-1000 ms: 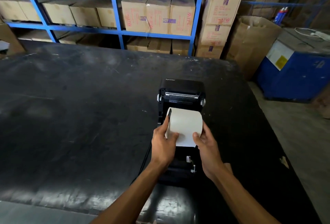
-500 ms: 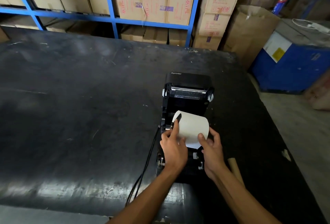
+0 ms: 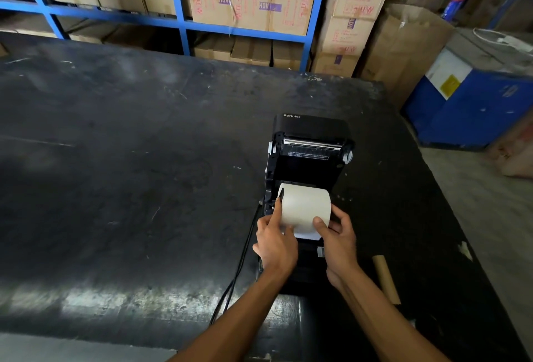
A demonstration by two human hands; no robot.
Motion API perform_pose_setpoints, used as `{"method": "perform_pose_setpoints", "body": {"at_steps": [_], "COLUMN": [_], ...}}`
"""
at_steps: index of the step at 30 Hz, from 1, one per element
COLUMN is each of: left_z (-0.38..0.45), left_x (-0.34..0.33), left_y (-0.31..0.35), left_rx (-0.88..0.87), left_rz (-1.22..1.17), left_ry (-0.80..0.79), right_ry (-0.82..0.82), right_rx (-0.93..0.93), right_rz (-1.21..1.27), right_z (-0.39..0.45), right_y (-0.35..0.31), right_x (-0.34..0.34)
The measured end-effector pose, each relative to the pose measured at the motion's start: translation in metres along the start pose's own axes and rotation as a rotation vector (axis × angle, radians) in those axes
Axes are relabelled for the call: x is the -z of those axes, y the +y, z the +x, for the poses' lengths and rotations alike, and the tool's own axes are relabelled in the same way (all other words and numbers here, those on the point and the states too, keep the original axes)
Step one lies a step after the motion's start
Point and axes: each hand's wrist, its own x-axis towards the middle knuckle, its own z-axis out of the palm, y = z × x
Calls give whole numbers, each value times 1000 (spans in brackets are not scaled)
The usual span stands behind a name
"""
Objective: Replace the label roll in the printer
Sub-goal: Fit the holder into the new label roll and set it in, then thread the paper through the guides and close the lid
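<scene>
A black label printer [image 3: 310,157] stands on the dark table [image 3: 129,174] with its lid swung open toward the far side. A white label roll [image 3: 305,207] sits low in the printer's open bay. My left hand [image 3: 275,242] grips the roll's left end, with fingers against the black holder there. My right hand [image 3: 339,239] holds the roll's right front side, thumb on its face. A short loose end of white label hangs below the roll between my hands. The bay beneath the roll is hidden.
A brown cardboard core [image 3: 386,279] lies on the table right of my right forearm. A black cable [image 3: 239,272] runs from the printer's left side to the near table edge. Blue shelving [image 3: 178,23] with cartons stands behind; a blue bin [image 3: 473,108] stands on the floor at right.
Both hands have lowered the label roll from above the printer down into its open bay. The head camera has tilted down and moved closer.
</scene>
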Motion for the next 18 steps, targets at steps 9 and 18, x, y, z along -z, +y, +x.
{"method": "perform_pose_setpoints", "body": {"at_steps": [9, 18], "left_z": [13, 15], "left_x": [1, 4], "left_y": [-4, -13], "left_rx": [91, 54], "left_rz": [168, 348], "left_ry": [-3, 17], "right_ry": [38, 62], "right_rx": [-4, -16], "right_rz": [-52, -160], "right_z": [6, 11], "right_y": [6, 10], "right_x": [-9, -7]}}
